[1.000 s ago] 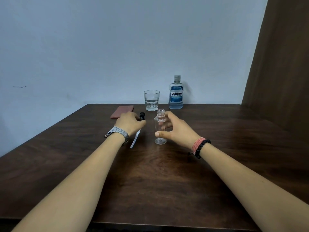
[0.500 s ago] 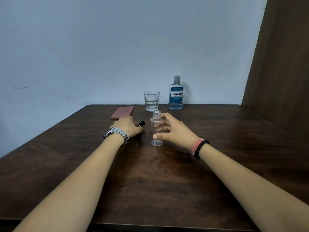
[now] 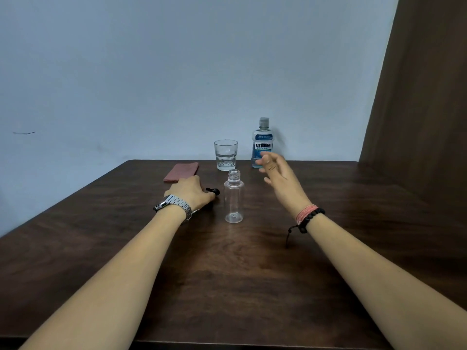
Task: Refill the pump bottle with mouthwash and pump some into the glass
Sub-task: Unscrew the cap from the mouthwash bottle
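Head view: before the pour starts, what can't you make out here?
- Pump head: only its black tip shows; the left hand covers the rest, so the grip is unclear.
- Mouthwash bottle: the right hand, blurred, hides its lower right corner; whether the cap is loose cannot be told.
- Glass: too far to tell whether it holds any liquid.
- Pump bottle: looks empty; residue too faint to judge.

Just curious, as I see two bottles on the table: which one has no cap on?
The small clear pump bottle in the middle; its neck is open. The blue-labelled mouthwash bottle by the wall is capped.
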